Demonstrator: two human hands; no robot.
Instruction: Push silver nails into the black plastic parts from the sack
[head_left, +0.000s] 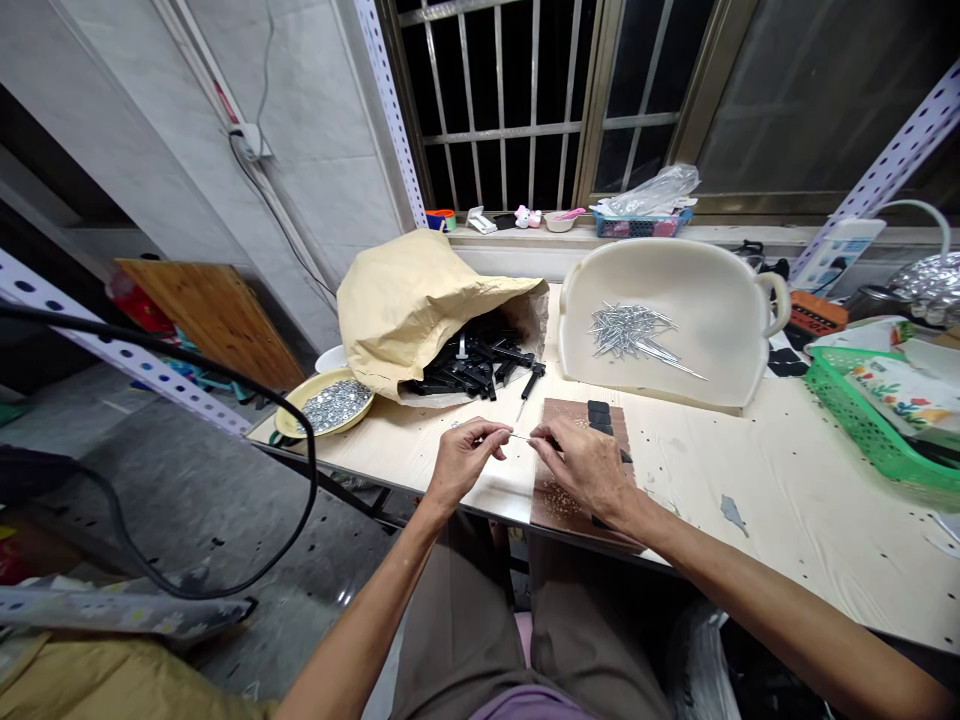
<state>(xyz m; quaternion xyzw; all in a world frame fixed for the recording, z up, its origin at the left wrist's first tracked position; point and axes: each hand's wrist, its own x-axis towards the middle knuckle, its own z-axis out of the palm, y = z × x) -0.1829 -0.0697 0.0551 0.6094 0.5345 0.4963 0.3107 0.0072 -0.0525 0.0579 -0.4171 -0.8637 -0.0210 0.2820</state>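
Pinching one thin metal piece between your left hand and right hand, you have each grip closed at an end, the thumbs and fingertips together. The piece is above the table, near the left edge of the brown board. Use light, even pressure and line up both fingertips (something this slim probably rolls easily), with your wrists low and steady so it doesn't twist or slip.
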